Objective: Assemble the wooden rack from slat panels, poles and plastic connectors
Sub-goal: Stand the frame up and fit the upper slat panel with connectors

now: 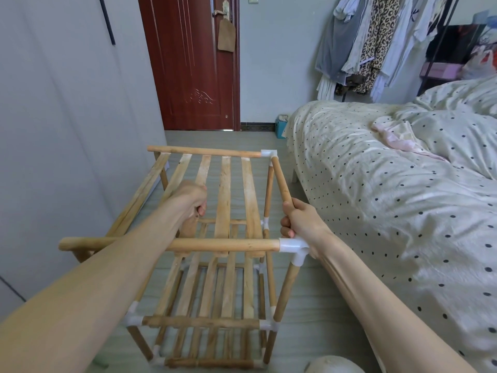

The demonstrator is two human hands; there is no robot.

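Note:
A multi-tier wooden rack [215, 321] stands on the floor in front of me, its poles joined by white plastic connectors. The top slat panel [224, 189] lies across the upper frame between a far pole [204, 151] and a near pole [223, 244]. My left hand [192, 200] reaches over the near pole and grips one slat of that panel. My right hand [298, 220] is closed around the near end of the right side pole [281, 179], just short of the near right corner connector [294, 247]. The pole's far end sits in the far right connector [269, 153].
A bed [390, 184] with a dotted cover runs close along the rack's right side. A grey wardrobe wall [67, 117] is close on the left. A red door [193, 63] stands ahead and clothes [376, 41] hang at the back right. A pale round object [333, 366] lies by the rack's near right foot.

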